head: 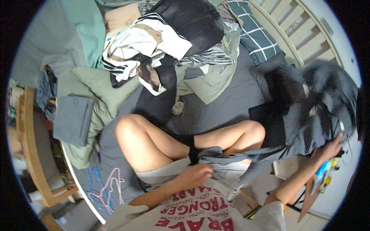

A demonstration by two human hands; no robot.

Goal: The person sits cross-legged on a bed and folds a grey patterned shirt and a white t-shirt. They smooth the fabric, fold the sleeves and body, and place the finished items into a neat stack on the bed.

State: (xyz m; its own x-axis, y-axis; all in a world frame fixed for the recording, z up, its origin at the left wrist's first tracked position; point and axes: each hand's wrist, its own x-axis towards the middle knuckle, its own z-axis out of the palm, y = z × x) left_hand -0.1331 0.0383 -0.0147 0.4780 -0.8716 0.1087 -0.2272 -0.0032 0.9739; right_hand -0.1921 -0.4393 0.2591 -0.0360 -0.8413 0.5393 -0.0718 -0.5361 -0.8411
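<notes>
My left hand [199,175] hovers over my lap with its fingers curled, close to a bunched grey-blue cloth [212,153]. Whether it grips any fabric cannot be told. Out to the right, my right hand [331,150] is at the lower edge of a dark grey garment [306,127], apparently gripping it. That garment is blurred by motion and spreads up along the right side; a strip of it stretches back towards my lap. Beside my knee lies a black folded cloth [264,122]. Both legs are crossed on a dark grey bed sheet [216,111].
Ahead are a heap of white clothes with black stripes [170,43] and black trousers [196,23]. A folded grey cloth [73,119] rests on a green quilt [115,98] at left, near plastic hangers [111,187]. A checked pillow [255,34] leans by the slatted headboard [303,31].
</notes>
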